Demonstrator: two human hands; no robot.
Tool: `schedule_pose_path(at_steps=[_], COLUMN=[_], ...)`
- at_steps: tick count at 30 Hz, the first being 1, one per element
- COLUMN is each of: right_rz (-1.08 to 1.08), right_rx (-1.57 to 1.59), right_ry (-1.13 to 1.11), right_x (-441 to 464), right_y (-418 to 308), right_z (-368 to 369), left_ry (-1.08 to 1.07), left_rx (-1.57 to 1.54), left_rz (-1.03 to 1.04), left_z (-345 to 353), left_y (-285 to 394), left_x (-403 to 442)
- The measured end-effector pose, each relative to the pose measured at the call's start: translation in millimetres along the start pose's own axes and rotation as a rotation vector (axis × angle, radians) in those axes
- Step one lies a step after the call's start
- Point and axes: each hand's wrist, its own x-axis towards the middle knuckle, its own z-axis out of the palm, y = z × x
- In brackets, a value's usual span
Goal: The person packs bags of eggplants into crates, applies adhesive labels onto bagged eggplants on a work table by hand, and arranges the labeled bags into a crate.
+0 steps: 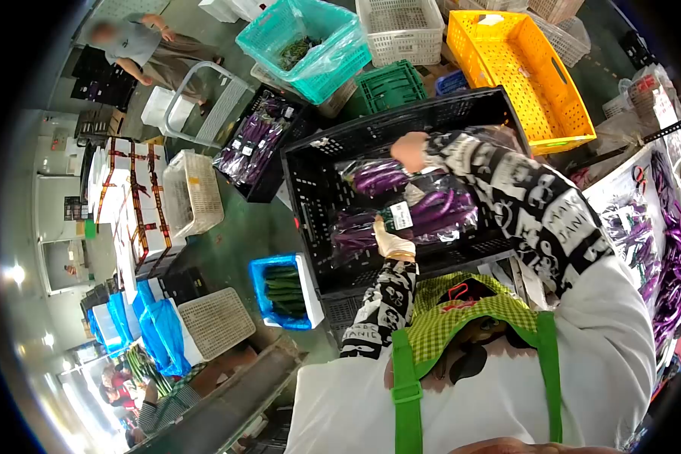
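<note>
A black crate (321,280) in front of me holds several clear plastic bags of long purple eggplants. My left hand (393,240), which looks pale-gloved, grips the nearer bag of eggplants (439,219) beside its white label (401,215). Farther into the crate, my right hand (410,151) is closed on the upper edge of another bag of eggplants (380,179). Its fingertips are mostly hidden from above. Both bags lie flat in the crate, close together. Black-and-white patterned sleeves cover both forearms.
Another black crate of bagged eggplants (259,140) stands at left. Teal (310,72) and yellow (541,83) crates stand beyond mine. A blue-lined box of green vegetables (310,291) sits near my left arm. Loose eggplants (670,250) lie at right. A person (147,49) stands far left.
</note>
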Motion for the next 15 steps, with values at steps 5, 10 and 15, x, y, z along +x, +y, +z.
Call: schedule_pose_path(at_steps=[5, 10, 15], right_rz=[-0.047, 0.005, 0.052], right_rx=[0.316, 0.532, 0.701], right_ry=[0.012, 0.112, 0.118], right_x=[11, -43, -143], right_y=[-29, -17, 33], right_z=[-55, -58, -47], left_ry=[-0.010, -0.032, 0.157], left_rx=[0.089, 0.018, 0.316], left_rz=[-0.017, -0.064, -0.408], left_z=[1, 25, -14], left_y=[-1, 9, 2], left_x=[7, 10, 32])
